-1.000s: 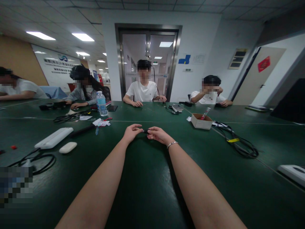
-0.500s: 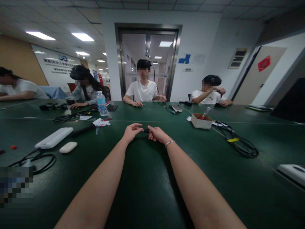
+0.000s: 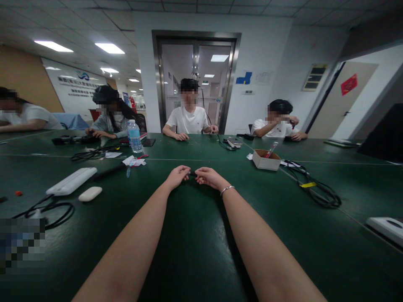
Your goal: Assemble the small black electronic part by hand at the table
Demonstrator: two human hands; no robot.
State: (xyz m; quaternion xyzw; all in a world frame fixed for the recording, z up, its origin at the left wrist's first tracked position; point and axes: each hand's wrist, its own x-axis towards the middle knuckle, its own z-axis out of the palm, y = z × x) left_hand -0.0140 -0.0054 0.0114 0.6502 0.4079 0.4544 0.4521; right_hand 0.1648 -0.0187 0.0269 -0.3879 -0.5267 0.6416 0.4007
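A small black object, stubby and too small to make out further, sits between my two hands a little above or on the green table. My left hand pinches its left end with thumb and fingers together. At the right end, my right hand grips it between thumb and forefinger, the other fingers curled under. A silver bracelet circles my right wrist. Much of the object is hidden behind my fingertips.
On the left lie a white power bank-like box, a white oval case and a water bottle. A small open box and coiled black cable are on the right. Several people sit around the green table.
My left fingers have closed in on the left end of the black object. My right hand has shifted slightly, and its fingers now cover more of the object.
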